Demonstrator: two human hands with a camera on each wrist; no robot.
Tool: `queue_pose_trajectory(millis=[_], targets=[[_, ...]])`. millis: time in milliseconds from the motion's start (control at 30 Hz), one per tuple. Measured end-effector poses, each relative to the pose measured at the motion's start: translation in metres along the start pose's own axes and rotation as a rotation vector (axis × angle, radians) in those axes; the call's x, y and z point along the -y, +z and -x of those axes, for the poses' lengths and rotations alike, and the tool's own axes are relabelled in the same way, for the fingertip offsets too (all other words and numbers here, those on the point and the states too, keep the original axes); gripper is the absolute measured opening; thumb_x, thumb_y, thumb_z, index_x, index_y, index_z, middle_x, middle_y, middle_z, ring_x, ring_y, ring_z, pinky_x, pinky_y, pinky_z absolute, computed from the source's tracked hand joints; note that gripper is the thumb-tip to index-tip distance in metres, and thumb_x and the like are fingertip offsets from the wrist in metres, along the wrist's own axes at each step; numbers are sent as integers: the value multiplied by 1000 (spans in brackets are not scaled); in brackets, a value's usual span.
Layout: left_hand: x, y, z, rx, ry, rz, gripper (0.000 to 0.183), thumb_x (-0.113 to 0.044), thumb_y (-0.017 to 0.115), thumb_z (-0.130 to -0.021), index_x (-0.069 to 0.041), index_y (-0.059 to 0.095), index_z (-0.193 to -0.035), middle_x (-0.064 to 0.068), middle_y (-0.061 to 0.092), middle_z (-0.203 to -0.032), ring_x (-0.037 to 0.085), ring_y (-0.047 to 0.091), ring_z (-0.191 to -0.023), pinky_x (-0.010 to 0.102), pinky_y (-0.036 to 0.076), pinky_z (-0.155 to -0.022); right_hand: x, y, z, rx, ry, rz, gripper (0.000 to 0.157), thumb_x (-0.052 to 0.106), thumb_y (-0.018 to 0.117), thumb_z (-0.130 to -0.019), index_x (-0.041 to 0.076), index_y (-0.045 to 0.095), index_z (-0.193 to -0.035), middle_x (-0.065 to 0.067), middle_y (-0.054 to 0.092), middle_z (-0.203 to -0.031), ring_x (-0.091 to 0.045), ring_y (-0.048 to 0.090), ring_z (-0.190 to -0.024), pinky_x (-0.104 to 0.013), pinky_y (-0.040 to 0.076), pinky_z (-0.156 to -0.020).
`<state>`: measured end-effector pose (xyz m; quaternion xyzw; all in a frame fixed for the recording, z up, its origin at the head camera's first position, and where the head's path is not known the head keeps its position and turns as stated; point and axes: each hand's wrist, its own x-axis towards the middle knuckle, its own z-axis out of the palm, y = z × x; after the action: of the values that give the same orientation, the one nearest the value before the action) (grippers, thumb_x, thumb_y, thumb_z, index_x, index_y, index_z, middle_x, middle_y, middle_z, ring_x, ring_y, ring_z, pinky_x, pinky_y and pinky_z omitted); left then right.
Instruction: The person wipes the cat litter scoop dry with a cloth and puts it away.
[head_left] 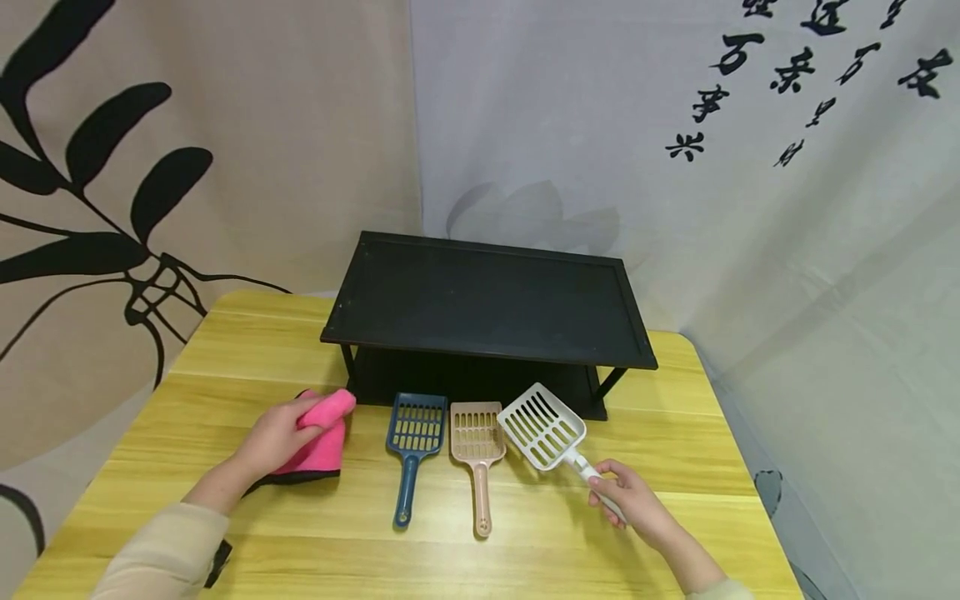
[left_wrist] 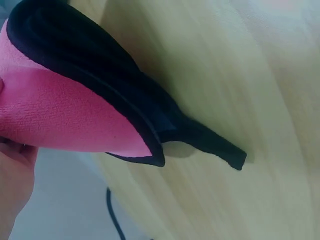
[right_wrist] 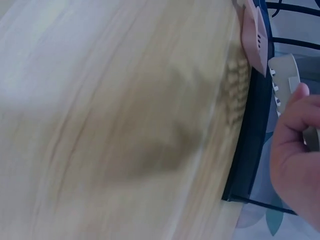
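Note:
My left hand (head_left: 273, 437) grips a folded pink cloth (head_left: 318, 450) with black edging, left of the scoops. In the left wrist view the cloth (left_wrist: 70, 110) shows its dark underside and a black strap lying over the wood. With thumb and fingers, my right hand (head_left: 633, 504) holds a white slotted litter scoop (head_left: 574, 458) by its handle, tilted with its head up and to the left. A blue litter scoop (head_left: 408, 479) and a beige-pink one (head_left: 481, 487) lie side by side between the hands. In the right wrist view my fingers wrap the white scoop's handle.
Behind the scoops stands a low black two-tier shelf (head_left: 487, 296), its front edge close to the scoop heads. The wooden table (head_left: 300, 542) has rounded back corners. Printed fabric curtains (head_left: 300, 125) hang behind it and on the right.

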<state>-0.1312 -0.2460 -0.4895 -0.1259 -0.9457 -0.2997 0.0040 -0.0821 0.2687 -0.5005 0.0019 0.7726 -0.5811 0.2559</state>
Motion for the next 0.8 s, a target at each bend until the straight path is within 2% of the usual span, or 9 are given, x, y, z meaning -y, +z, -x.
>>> queue_pose_trajectory(millis=[267, 533, 700, 800], targets=[[-21, -5, -6, 13, 39, 8, 37, -6, 69, -81, 1, 62, -117, 20, 66, -108, 28, 63, -89, 47, 52, -79, 12, 8, -2, 68, -13, 3, 37, 24, 53, -94, -7, 42, -113, -2, 63, -74, -2, 44, -46, -15, 37, -42], [-44, -8, -12, 34, 81, -5, 46, -5, 70, -80, 2, 58, -124, 22, 64, -116, 29, 64, -94, 45, 53, -81, 24, 22, -6, 132, -34, 5, 35, 23, 54, -94, -7, 46, -112, -2, 62, -72, -2, 44, -44, -15, 35, -40], [-60, -10, -16, 86, 35, 24, 58, -11, 70, -81, -4, 47, -134, 22, 61, -121, 29, 62, -97, 45, 53, -82, 30, 30, -7, 160, -39, 14, 34, 22, 55, -93, -7, 46, -111, -2, 62, -73, -2, 43, -44, -15, 34, -40], [-68, -10, -19, 92, 33, 28, 50, -13, 72, -80, -6, 47, -123, 20, 65, -109, 25, 61, -85, 43, 53, -78, 34, 35, -9, 165, -45, 27, 34, 23, 56, -93, -6, 47, -110, -2, 62, -73, -2, 43, -44, -15, 33, -39]])
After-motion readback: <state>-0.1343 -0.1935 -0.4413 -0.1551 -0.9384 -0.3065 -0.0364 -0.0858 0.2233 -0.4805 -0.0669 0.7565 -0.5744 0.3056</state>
